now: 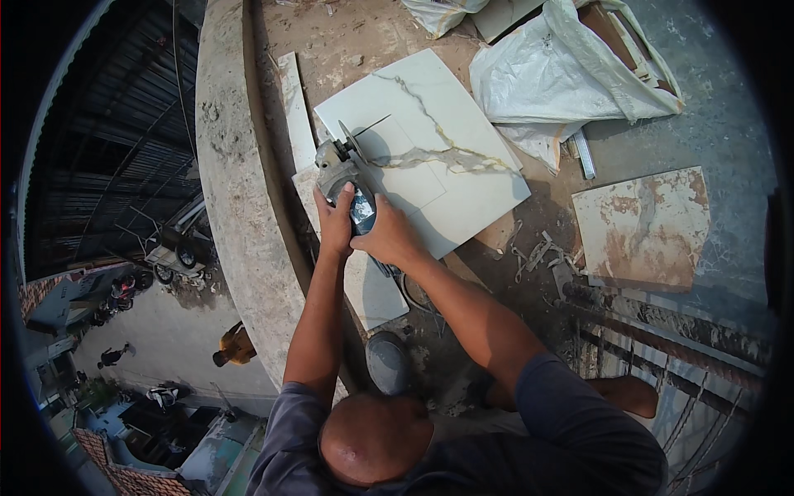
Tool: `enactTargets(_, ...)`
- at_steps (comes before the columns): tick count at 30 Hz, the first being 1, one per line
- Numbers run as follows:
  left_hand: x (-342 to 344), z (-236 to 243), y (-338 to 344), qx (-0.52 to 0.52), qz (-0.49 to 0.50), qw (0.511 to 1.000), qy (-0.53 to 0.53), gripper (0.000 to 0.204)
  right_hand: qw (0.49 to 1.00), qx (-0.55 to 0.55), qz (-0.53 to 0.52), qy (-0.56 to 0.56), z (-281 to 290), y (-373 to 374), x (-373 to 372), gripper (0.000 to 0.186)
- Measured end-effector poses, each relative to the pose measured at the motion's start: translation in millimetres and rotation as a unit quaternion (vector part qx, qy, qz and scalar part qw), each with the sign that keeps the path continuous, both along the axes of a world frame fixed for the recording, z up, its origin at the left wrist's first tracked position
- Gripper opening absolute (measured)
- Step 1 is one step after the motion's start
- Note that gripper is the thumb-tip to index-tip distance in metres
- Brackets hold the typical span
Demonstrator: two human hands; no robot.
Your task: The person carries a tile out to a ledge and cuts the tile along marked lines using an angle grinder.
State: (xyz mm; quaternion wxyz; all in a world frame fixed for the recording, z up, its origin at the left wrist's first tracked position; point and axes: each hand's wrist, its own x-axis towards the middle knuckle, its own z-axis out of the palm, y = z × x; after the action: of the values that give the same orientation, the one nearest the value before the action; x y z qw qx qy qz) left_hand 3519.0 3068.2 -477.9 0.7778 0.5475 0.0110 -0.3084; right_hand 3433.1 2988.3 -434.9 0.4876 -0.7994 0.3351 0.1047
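Both my hands are wrapped around the body of an angle grinder. My left hand grips its left side, and my right hand closes round the right side. The thin cutting disc stands on edge above the left part of a white marble-patterned tile. Whether the disc touches the tile, I cannot tell. Grey and gold veins cross the tile, and thin straight lines are marked on it. Beneath my forearms lies another white tile piece, partly covered by them.
A narrow tile strip lies beside a low concrete wall; beyond it is a drop to a lane with a person in yellow. To the right are a white sack, a stained tile and rusty bars.
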Motion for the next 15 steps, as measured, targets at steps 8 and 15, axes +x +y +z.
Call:
enactTargets(8,-2.4,-0.5,-0.2,0.0,0.003,1.0,0.003,0.057,1.0,-0.011,0.001,-0.021,-6.2,0.4,-2.2,0.091)
enactTargets(15,-5.2,0.2,0.4,0.008,-0.002,1.0,0.007,0.053,1.0,-0.003,-0.001,-0.003,1.9,-0.5,-4.7,0.091)
